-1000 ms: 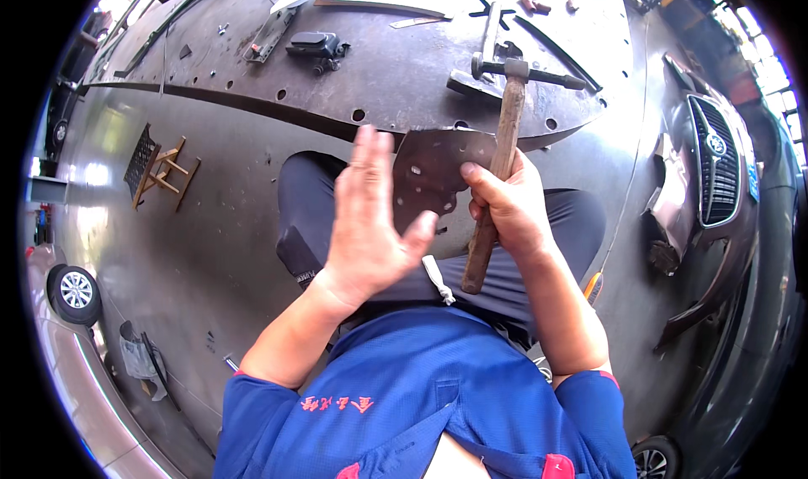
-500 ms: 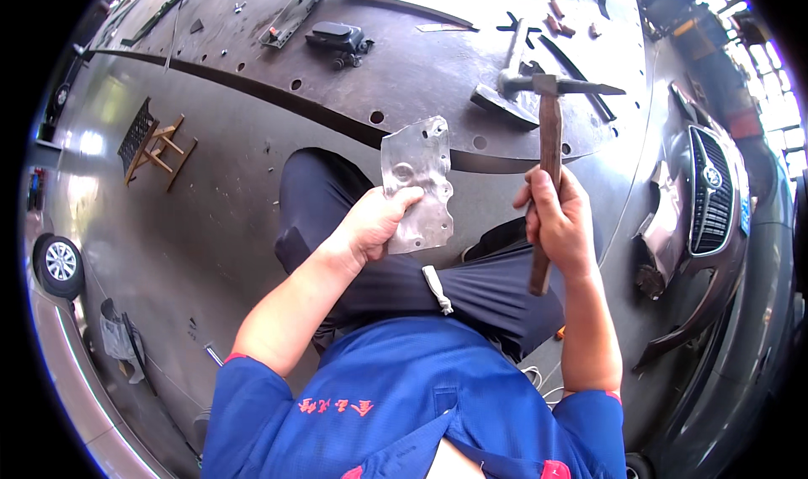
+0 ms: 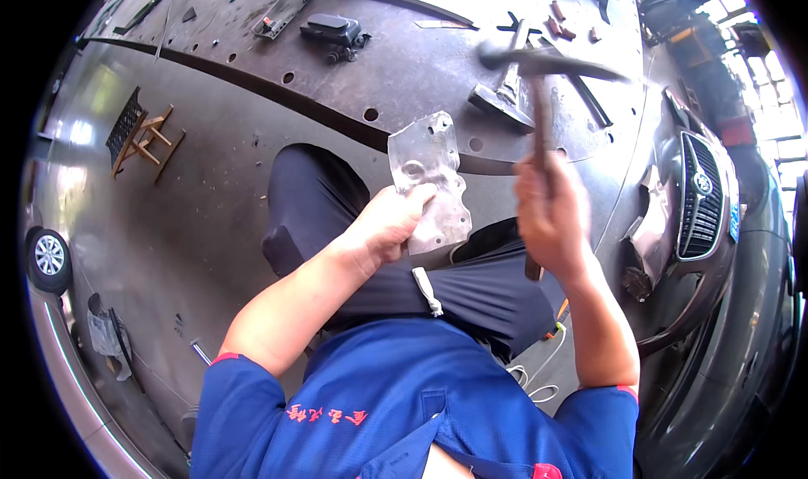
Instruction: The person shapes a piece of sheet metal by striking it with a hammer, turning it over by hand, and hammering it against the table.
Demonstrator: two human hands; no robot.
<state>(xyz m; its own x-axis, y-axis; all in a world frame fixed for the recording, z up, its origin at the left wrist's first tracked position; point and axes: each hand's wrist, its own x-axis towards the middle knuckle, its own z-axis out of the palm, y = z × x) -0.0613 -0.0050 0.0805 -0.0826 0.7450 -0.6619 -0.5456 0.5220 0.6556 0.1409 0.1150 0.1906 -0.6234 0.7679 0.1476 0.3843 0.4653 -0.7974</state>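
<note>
My left hand (image 3: 389,225) is closed on the lower left edge of a thin silvery sheet-metal plate (image 3: 438,155), its thumb lying on the face. The plate has a dented middle, small holes and a notched right edge, and is held over my legs close to the table's near edge. To the right, my right hand (image 3: 555,214) is wrapped round the wooden handle of a hammer (image 3: 540,117). The hammer stands upright, apart from the plate. Its dark metal head, blunt on the left and pointed on the right, is blurred by motion.
Ahead is a dark metal worktable (image 3: 412,79) with round holes along its edge. On it lie a block-ended tool (image 3: 501,107), a black box-shaped part (image 3: 332,31) and several copper-coloured pieces (image 3: 562,31). A folding stool (image 3: 143,134) stands left; a car bumper with grille (image 3: 700,193) is right.
My right hand has lifted the hammer a little, and both now look blurred. The plate in my left hand has shifted slightly right. My view has turned a little.
</note>
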